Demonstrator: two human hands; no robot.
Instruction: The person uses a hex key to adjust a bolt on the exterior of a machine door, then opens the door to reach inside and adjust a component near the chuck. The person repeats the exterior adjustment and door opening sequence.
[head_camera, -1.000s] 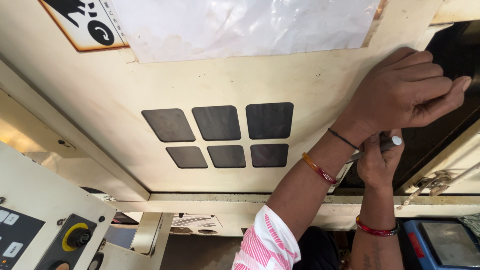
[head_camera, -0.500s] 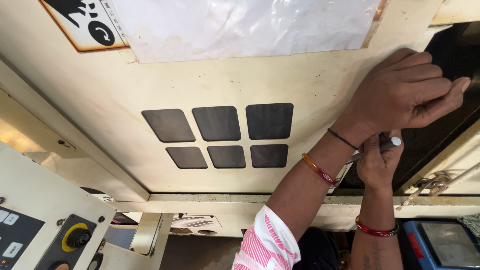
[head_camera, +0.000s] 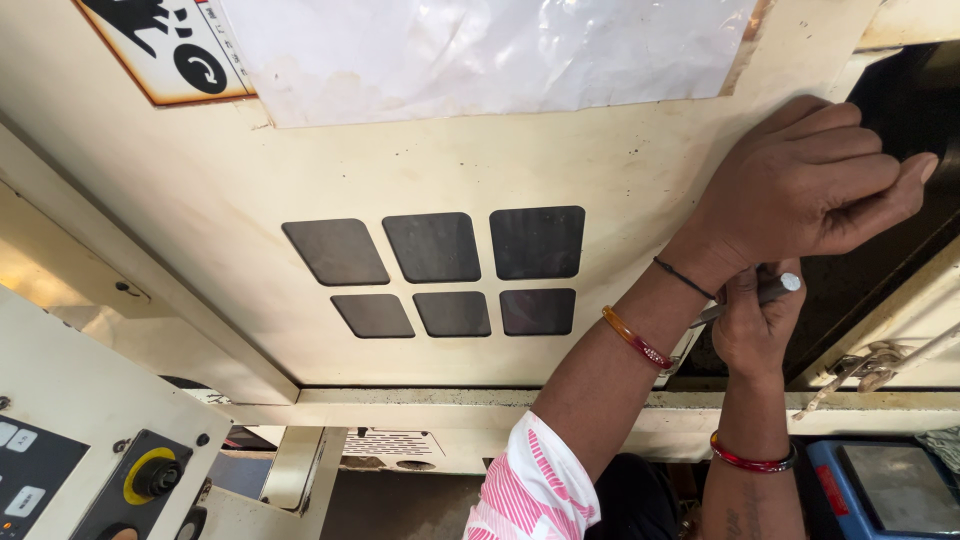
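The panel edge is gripped by the left hand, fingers curled over it. A metal tool is held in the right hand's closed fist below.

Six dark square panels in two rows of three on one cream machine door, two hands, three bangles, one thin black wrist thread, one metal tool, one yellow-ringed knob

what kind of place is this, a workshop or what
Likely a machine shop or factory floor. A big cream metal machine door with six small dark windows, a control panel with a yellow-ringed knob, and hands working a slim metal tool at the door's edge.
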